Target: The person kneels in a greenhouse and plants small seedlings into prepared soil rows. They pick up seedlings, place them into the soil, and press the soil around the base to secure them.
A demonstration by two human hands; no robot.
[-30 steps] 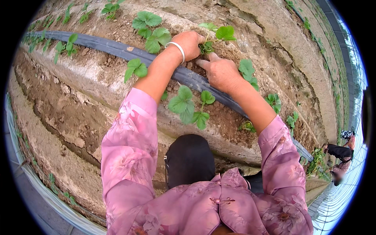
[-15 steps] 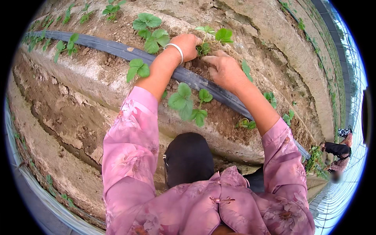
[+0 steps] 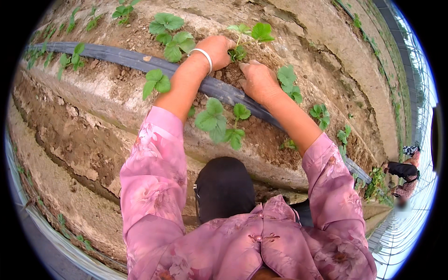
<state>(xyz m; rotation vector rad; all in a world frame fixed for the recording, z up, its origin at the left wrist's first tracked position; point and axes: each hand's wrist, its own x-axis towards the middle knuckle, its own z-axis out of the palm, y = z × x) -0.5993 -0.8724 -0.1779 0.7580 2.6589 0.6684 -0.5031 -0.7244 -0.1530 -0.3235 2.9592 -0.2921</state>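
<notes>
Bare, tan-brown earth point(image 3: 322, 23) makes up the floor, shaped into long raised ridges with a dark furrow point(image 3: 77, 175) on the left and a jagged crack point(image 3: 347, 77) across the dry crust at the upper right. Along the left rim runs a pale strip of sheeting point(image 3: 51, 235), with grey ground point(image 3: 39, 247) beyond it. On the right, a gridded, translucent wall point(image 3: 403, 238) curves round, letting in bright bluish-white daylight, and above it stretches a grey band point(image 3: 407, 46), perhaps a path or wall base.
</notes>
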